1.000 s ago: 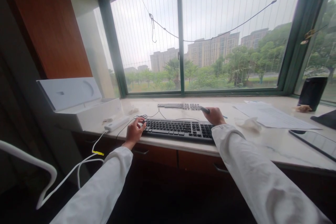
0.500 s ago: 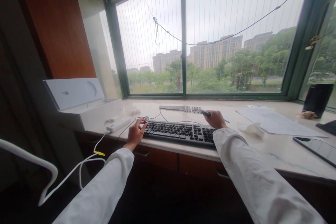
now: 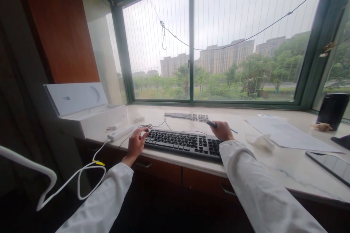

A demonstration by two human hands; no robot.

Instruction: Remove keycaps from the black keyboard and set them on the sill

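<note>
A black full-size keyboard point(image 3: 177, 143) lies along the front of the pale countertop. My left hand point(image 3: 136, 143) is at its left end, with thumb and fingers closed on the corner. In my right hand point(image 3: 223, 131), above the keyboard's right end, the fingers wrap round a short dark handle point(image 3: 211, 123); its kind does not show clearly. A thin bluish tip shows on the other side of that fist. Rows of small grey key-like pieces point(image 3: 188, 117) lie behind the keyboard. A thin dark cable point(image 3: 146, 126) is coiled near its back left corner.
To the left are an open white box point(image 3: 101, 122) and a white power strip point(image 3: 121, 133) with its cord hanging off the edge. On the right lie crumpled tissue point(image 3: 261, 141), paper sheets point(image 3: 292, 134), a tablet-like device point(image 3: 329, 165) and a black cylinder point(image 3: 333, 112).
My left hand and the keyboard have shifted slightly left and down in view. My right hand stays closed on the dark handle, which is tilted a little differently. The camera view has moved slightly.
</note>
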